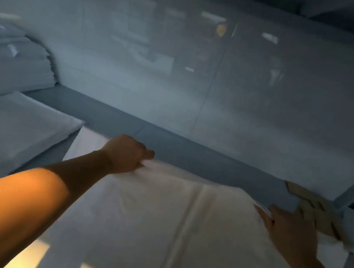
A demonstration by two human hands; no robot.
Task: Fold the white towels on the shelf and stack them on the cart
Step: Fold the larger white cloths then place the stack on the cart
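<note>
I see the white towel [178, 228] spread flat across the lower centre, on the shelf [191, 153]. Folded stacks [12, 71] sit at left. My left hand [125, 153] pinches its far edge; my right hand [289, 231] holds its right corner.

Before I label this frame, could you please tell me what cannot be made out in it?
- Head view: right hand motion-blurred; its hold on the towel unclear.
- Tan object at right: blurred, unidentifiable.
- Towel's near edge: cut off by the frame bottom.
- Cart: not visible.
- Left hand fingertips: hidden by its knuckles.
</note>
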